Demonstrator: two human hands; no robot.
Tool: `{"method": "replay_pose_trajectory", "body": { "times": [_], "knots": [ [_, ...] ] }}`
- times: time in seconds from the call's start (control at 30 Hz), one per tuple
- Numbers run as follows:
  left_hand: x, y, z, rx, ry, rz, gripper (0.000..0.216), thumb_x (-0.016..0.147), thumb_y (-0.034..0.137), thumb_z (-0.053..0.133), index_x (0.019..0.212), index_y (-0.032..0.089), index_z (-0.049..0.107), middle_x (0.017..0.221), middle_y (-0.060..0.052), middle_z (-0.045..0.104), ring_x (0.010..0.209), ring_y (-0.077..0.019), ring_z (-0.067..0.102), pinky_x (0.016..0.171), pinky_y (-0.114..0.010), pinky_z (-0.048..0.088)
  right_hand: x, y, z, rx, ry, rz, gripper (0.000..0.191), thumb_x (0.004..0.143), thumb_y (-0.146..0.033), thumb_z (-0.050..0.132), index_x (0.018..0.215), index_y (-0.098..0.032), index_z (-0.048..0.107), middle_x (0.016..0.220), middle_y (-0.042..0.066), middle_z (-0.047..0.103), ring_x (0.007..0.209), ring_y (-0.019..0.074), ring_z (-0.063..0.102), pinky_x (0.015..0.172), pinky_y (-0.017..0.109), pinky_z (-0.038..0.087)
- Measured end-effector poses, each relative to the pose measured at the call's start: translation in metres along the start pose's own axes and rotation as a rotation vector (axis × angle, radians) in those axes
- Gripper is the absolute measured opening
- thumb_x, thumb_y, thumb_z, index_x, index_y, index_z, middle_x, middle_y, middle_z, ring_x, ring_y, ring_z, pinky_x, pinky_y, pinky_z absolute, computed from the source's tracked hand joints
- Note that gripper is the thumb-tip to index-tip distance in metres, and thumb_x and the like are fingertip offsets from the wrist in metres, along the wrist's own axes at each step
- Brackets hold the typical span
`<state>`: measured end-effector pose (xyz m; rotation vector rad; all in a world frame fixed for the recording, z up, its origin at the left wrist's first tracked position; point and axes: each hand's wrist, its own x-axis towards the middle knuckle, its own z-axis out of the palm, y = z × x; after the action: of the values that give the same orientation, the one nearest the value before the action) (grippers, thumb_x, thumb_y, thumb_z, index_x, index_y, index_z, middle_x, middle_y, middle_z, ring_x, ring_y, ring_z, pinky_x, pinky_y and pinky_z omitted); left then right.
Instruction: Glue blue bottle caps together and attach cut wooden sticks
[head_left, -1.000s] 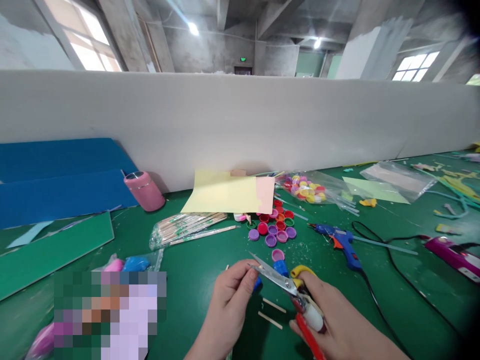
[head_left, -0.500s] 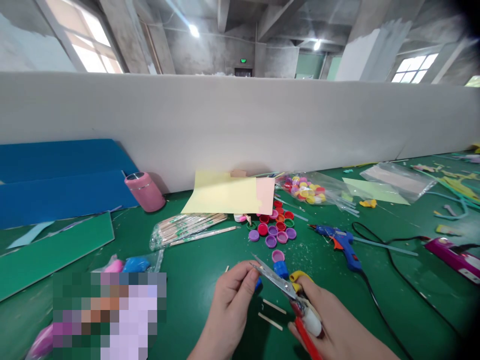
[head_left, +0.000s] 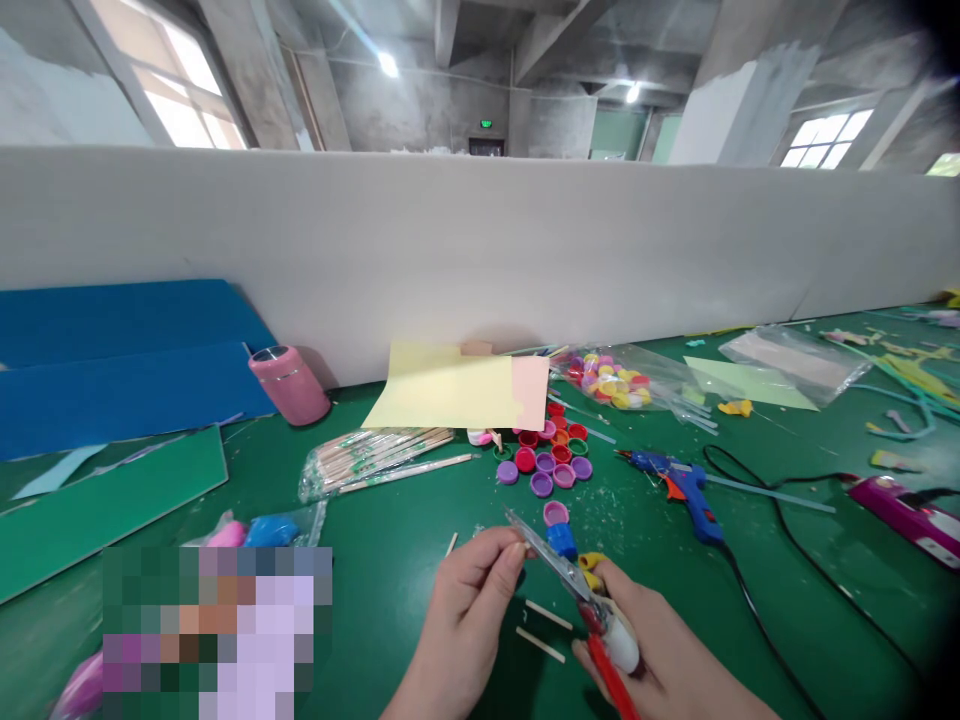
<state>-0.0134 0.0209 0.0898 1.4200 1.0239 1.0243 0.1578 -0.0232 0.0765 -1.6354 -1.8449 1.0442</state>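
My right hand is wrapped round a pair of scissors with metal blades and red and yellow handles. Something whitish shows between the handles. The blades point up and left, with their tips by the fingertips of my left hand. Thumb and forefinger of that hand are pressed together; what they pinch is too small and hidden to make out. Below the blades lie two short wooden sticks, and another stick end pokes out behind my left hand. A blue cap sits just beyond the blades.
Colourful bottle caps lie ahead, near bagged wooden sticks and a yellow sheet. A blue glue gun with a black cord rests at right. A pink cup and blue boards stand at left, before a white partition.
My left hand has shifted slightly right, bringing its fingertips closer against the scissor blades. The scissors have tilted a little and their blades look more closed. The other things lie as before.
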Motion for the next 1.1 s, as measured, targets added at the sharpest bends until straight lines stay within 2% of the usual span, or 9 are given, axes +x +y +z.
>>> {"method": "replay_pose_trajectory", "body": {
  "times": [0.23,0.47,0.73,0.9,1.0,1.1],
  "knots": [
    [0.0,-0.003,-0.001,-0.03,0.019,-0.002,0.025,0.082,0.031,0.045,0.064,0.017,0.054,0.062,0.002,0.044,0.06,-0.012,0.037,0.056,-0.022,0.03,-0.004,-0.008,-0.012,0.104,-0.107,0.005,0.017,0.071,-0.023,0.053,0.081,-0.021,0.039,0.071,-0.002,0.052,0.057,0.011,0.046,0.051,0.018,0.04],
    [0.002,-0.002,-0.002,-0.039,-0.007,0.012,0.022,0.083,0.031,0.045,0.07,0.017,0.057,0.064,0.001,0.046,0.061,-0.0121,0.037,0.056,-0.023,0.029,-0.006,0.002,-0.008,-0.007,-0.01,-0.031,0.021,0.067,-0.024,0.057,0.079,-0.022,0.039,0.069,-0.003,0.053,0.054,0.0115,0.045,0.048,0.02,0.036],
    [0.002,0.0,-0.003,0.007,-0.022,0.028,0.023,0.082,0.029,0.046,0.065,0.017,0.055,0.061,0.002,0.044,0.059,-0.0123,0.036,0.055,-0.023,0.029,-0.002,0.002,-0.01,-0.065,-0.056,-0.004,0.024,0.064,-0.025,0.057,0.076,-0.022,0.037,0.065,-0.002,0.054,0.052,0.0121,0.045,0.046,0.021,0.035],
    [0.001,-0.005,-0.003,0.002,-0.022,0.005,0.024,0.082,0.032,0.046,0.065,0.017,0.056,0.062,0.001,0.047,0.061,-0.0128,0.038,0.058,-0.023,0.03,0.001,0.008,-0.004,-0.101,-0.066,0.023,0.022,0.068,-0.031,0.055,0.077,-0.021,0.038,0.064,-0.001,0.056,0.051,0.0127,0.046,0.045,0.021,0.033],
    [0.001,-0.008,-0.003,-0.08,-0.03,-0.039,0.021,0.081,0.032,0.049,0.072,0.017,0.06,0.068,-0.002,0.052,0.066,-0.0144,0.042,0.062,-0.024,0.032,0.004,0.011,-0.003,-0.087,-0.022,0.041,0.023,0.069,-0.033,0.056,0.077,-0.022,0.038,0.061,-0.003,0.053,0.05,0.0123,0.044,0.045,0.021,0.032],
    [0.0,-0.01,-0.003,-0.217,0.023,-0.103,0.02,0.078,0.034,0.052,0.074,0.017,0.062,0.071,-0.003,0.054,0.069,-0.0154,0.044,0.063,-0.024,0.034,0.005,0.011,-0.004,-0.033,0.033,0.031,0.02,0.072,-0.032,0.054,0.078,-0.022,0.037,0.061,-0.004,0.049,0.05,0.0113,0.042,0.045,0.02,0.033]
  ]
}}
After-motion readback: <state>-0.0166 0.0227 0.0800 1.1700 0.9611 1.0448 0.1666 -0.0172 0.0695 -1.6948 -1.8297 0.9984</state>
